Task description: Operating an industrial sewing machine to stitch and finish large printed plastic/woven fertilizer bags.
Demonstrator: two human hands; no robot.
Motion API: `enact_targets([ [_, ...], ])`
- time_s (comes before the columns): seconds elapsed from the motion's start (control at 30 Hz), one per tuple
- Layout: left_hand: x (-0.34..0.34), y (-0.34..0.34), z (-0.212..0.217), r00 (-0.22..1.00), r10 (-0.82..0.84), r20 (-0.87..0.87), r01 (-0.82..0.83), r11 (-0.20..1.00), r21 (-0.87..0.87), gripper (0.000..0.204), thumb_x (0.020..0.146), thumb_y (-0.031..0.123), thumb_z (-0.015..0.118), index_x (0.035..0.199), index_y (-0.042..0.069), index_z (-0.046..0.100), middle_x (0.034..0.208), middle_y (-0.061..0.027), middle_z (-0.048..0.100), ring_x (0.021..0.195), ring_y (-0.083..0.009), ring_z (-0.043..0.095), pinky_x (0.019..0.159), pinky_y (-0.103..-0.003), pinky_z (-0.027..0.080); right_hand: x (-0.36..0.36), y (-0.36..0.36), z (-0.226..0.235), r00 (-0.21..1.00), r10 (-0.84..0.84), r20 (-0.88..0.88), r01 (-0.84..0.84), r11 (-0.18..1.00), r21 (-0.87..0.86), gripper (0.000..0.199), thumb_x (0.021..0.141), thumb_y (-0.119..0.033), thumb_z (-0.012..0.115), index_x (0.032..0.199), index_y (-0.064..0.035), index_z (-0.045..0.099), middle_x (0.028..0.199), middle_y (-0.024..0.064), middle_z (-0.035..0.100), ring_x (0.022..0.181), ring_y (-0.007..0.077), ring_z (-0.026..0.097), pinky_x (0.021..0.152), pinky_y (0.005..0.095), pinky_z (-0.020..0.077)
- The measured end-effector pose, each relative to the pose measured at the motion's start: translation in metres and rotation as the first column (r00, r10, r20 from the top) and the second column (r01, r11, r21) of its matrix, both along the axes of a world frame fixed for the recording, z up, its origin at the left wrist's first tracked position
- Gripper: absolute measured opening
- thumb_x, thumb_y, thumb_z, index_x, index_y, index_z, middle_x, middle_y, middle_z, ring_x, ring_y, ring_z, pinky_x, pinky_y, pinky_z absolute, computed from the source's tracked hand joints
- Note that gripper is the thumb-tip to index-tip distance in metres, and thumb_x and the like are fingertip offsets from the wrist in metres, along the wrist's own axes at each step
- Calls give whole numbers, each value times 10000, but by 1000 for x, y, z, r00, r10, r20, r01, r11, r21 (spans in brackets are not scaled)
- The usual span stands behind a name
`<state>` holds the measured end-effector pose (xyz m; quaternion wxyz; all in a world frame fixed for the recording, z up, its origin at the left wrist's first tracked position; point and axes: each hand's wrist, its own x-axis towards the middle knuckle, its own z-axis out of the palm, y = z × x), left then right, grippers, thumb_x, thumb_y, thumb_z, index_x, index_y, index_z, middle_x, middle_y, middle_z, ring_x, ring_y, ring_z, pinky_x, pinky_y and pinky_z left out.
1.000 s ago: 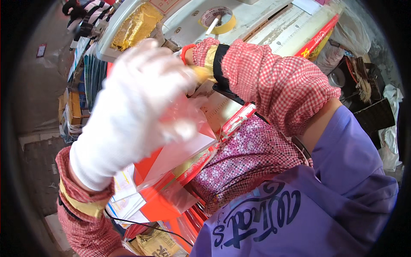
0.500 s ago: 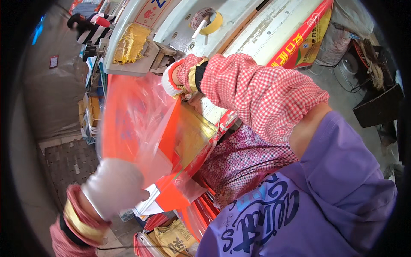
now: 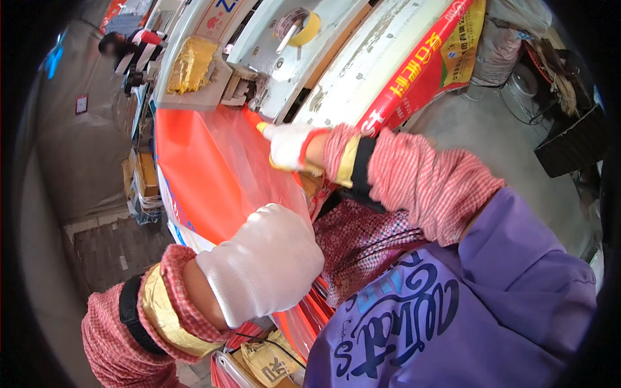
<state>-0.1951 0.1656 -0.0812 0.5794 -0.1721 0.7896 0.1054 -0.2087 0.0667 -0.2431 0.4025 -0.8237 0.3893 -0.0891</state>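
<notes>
An orange-red plastic bag (image 3: 194,155) with a clear film side stretches from under the head of a white machine (image 3: 200,77) toward me. My right hand (image 3: 289,145), in a white glove with a red cuff, pinches the bag's right edge close to the machine. Nearer to me, my left hand (image 3: 268,258), also white-gloved, is closed over the bag's near end; its fingertips are hidden beneath the fist. Pink checked sleeve covers with gold and black bands wrap both forearms.
A roll of yellow tape (image 3: 303,29) lies on the white machine bed. Red and yellow printed sheeting (image 3: 414,64) covers the table's edge. Low down sit more red bags (image 3: 301,330) and a tan printed package (image 3: 272,359). Another person (image 3: 132,48) is at the far left.
My left hand has moved right and upward, to the bag's near end. The right hand has drawn back slightly from the machine head. The bag now lies flatter and straighter.
</notes>
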Motion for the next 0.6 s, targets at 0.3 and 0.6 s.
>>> enact_targets([
  [0.3, 11, -6, -9, 997, -34, -68, 21, 983, -184, 429, 672, 444, 721, 659, 18, 670, 671, -115, 611, 738, -283, 610, 700, -356, 503, 25, 30, -14, 932, -342, 120, 362, 884, -297, 342, 854, -183, 530, 1087, 58, 597, 745, 122, 649, 615, 225, 636, 526, 382, 486],
  [0.6, 30, -3, 42, 989, 104, -107, -122, 977, -174, 146, 708, 189, 625, 787, 97, 705, 687, -99, 643, 844, -295, 623, 852, -378, 474, 44, 40, -42, 859, -499, 113, 443, 614, -653, 198, 858, -159, 518, 764, -42, 647, 596, 102, 564, 498, 252, 573, 417, 416, 418],
])
